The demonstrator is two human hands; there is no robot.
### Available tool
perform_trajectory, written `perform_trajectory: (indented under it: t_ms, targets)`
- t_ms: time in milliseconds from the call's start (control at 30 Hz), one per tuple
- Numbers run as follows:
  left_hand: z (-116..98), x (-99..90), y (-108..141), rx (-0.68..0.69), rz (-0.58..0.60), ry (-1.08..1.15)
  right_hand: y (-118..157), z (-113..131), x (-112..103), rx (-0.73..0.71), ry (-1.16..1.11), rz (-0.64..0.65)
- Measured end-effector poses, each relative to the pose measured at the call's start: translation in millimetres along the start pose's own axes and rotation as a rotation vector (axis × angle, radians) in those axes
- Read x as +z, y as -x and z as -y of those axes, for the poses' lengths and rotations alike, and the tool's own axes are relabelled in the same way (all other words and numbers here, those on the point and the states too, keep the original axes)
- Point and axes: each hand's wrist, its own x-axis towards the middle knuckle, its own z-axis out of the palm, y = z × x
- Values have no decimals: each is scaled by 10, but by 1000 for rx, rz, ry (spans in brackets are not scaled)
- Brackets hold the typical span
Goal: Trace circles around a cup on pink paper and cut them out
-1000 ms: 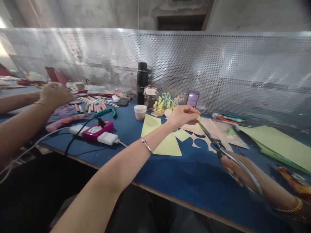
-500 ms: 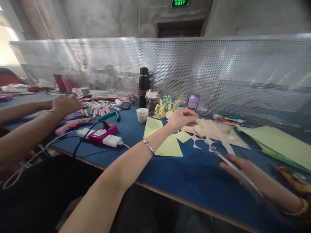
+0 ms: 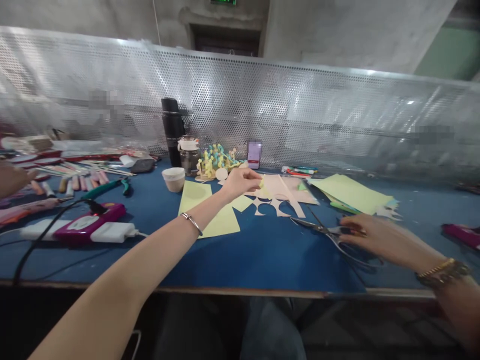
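Well, the left hand (image 3: pixel 240 182) pinches a small yellow paper scrap (image 3: pixel 264 188) just above the pink cutout (image 3: pixel 288 189); the right hand (image 3: pixel 382 240) lies at the scissors (image 3: pixel 318 227) on the counter (image 3: pixel 270 260), its hold unclear.

No readable text: green wall sign (image 3: pixel 221 2) cropped, phone screen (image 3: pixel 254 154) blurred.

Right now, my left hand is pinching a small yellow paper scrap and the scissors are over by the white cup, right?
No: the head view shows the scissors at your right hand, not by the white cup. Your left hand does pinch the small yellow paper scrap.
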Motion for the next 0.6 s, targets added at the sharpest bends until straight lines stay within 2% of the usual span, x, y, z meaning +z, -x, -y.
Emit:
perform_trajectory:
  t_ms: [67, 167, 267, 333, 400, 600]
  targets:
    - [-20, 80, -17, 15, 25, -38, -121, 297, -4, -26, -28, -28]
    - [-51, 198, -4, 45, 39, -73, -456, 837, 92, -156, -292, -56]
    - [-36, 272, 54, 75, 27, -76, -849, 1179, 292, -136, -525, -5]
    - [18, 278, 94, 82, -2, -65, -1032, 1254, 433, -95, -652, 93]
    - [95, 256, 118, 72, -40, -38, -1113, 1246, 549, -57, -777, 128]
    - [219, 201, 115, 37, -73, 39, -1048, 1118, 684, -67, -903, 76]
